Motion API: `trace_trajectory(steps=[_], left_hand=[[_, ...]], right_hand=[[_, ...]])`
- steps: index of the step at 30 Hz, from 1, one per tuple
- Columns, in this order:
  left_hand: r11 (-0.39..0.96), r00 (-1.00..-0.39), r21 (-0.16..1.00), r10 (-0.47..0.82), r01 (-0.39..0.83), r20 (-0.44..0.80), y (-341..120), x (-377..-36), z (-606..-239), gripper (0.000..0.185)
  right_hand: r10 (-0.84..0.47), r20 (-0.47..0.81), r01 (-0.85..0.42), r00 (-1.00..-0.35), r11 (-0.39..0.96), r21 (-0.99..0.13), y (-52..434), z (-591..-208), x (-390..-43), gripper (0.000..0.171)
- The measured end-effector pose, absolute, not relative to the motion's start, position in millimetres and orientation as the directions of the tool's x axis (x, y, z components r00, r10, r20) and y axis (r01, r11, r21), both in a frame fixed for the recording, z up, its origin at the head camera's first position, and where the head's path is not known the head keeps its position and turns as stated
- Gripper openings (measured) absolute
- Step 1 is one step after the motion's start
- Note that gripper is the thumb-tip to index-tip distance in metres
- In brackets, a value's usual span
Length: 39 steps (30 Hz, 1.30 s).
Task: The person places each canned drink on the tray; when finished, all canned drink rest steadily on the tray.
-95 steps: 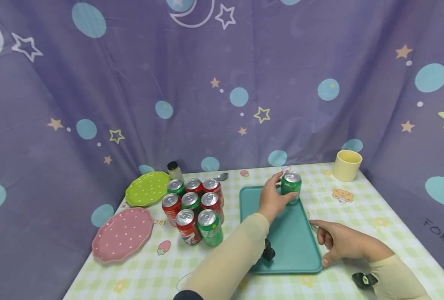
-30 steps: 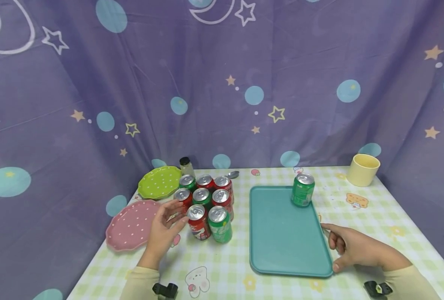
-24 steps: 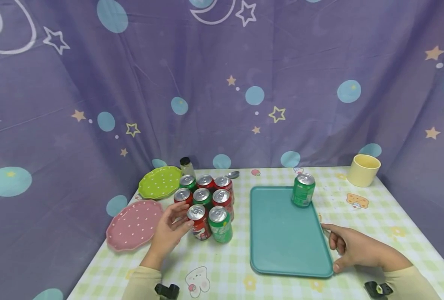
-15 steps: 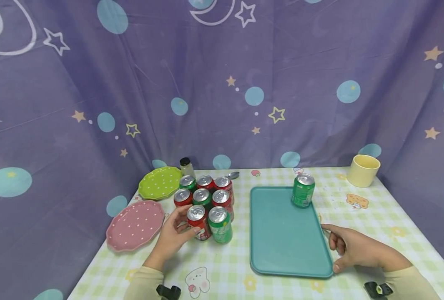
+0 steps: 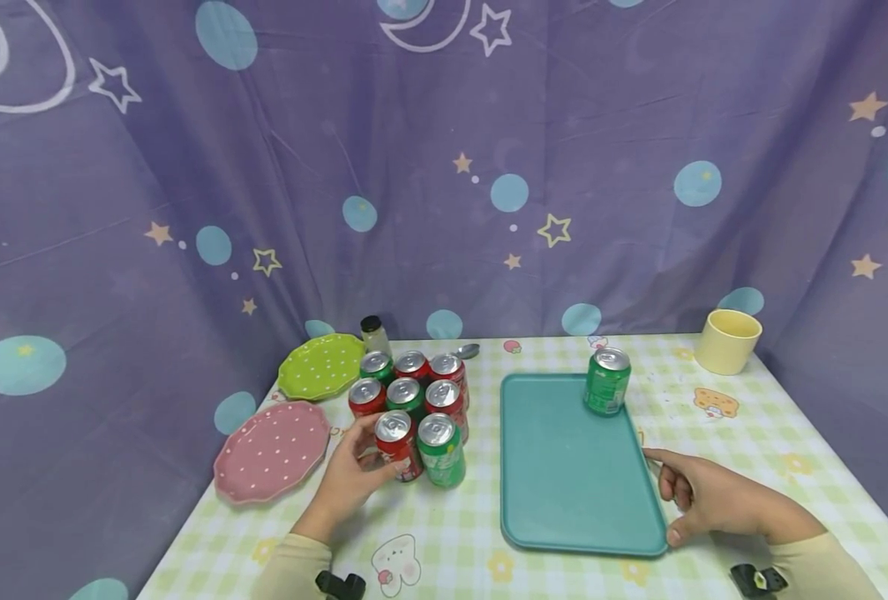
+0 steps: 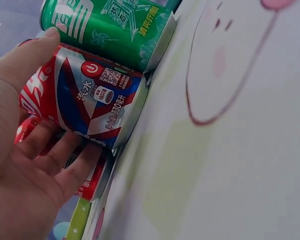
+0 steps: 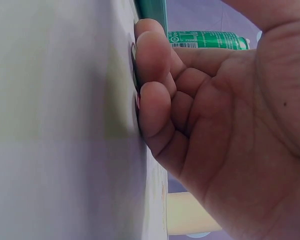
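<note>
My left hand (image 5: 353,479) has come back from the teal tray (image 5: 564,467) and now wraps around the front red can (image 5: 397,443), thumb on one side and fingers on the other, as the left wrist view shows (image 6: 85,100). A moment ago that hand was only reaching with loose fingers; now it has the can, so I think this can is ready to be lifted out of the bunch. The red can stands at the front of the can group (image 5: 409,400), to the left of the tray, and it is touching a green can (image 5: 441,450) on its tray side. That green one is so close it could get bumped or tip when I pull. One green can (image 5: 606,382) already stands up straight in the tray's far right corner. My right hand (image 5: 709,500) has not moved; it rests at the tray's right edge, fingers loosely bent with their tips on the tablecloth (image 7: 150,100), holding nothing. Left of the cans lie a pink plate (image 5: 271,450) and a green plate (image 5: 319,365). Behind the cans are a small bottle (image 5: 372,335) and a spoon (image 5: 468,351). A yellow cup (image 5: 727,342) sits far right of the tray.
</note>
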State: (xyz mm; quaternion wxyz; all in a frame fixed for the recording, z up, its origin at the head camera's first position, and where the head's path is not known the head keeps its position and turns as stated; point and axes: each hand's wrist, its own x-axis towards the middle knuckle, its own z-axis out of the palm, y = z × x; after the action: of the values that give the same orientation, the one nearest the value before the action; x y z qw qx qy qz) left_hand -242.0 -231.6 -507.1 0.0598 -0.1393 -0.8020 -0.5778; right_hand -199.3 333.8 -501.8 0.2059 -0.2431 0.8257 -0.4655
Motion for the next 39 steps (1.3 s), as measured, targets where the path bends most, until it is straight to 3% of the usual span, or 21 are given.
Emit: trace_trajectory(steps=[17,39], left_hand=[[0.319,-0.972,0.919,0.111,0.230,0.205,-224.7,-241.8,-512.2,0.077],[0.287,-0.966,0.923,0.091,0.258,0.242,-222.9,-240.1,-512.3,0.070]], right_hand=[[-0.583,-0.128,-0.205,-0.802,0.470,-0.858,333.5,-501.3,-199.4,0.117],[-0.593,-0.114,-0.216,-0.797,0.457,-0.863,333.0,-499.2,-197.4,0.116]])
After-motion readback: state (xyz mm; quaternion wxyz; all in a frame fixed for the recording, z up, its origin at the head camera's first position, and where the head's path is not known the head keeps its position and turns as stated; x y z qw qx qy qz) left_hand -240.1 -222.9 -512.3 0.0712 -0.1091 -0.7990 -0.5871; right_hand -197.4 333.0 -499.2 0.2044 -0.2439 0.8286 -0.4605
